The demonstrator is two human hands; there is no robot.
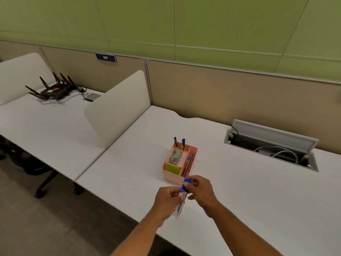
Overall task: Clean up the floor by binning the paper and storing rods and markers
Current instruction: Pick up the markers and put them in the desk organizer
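Note:
A pink desk organizer [172, 177] stands on the white desk [239, 191]. It holds dark rods [190, 163] lying in its right slot, two pens [183, 143] upright at the back, a grey part and a yellow-green pad. Just in front of it my left hand [166, 202] grips the white barrel of a blue-capped marker [181, 198]. My right hand [202, 191] pinches the marker's blue cap end, close to the organizer's front right corner.
An open cable tray [271, 145] with white cables is set into the desk at the right. A cream divider panel [118, 108] separates the neighbouring desk, where a black router [53, 89] sits. An office chair base [46, 182] stands on the floor at the left.

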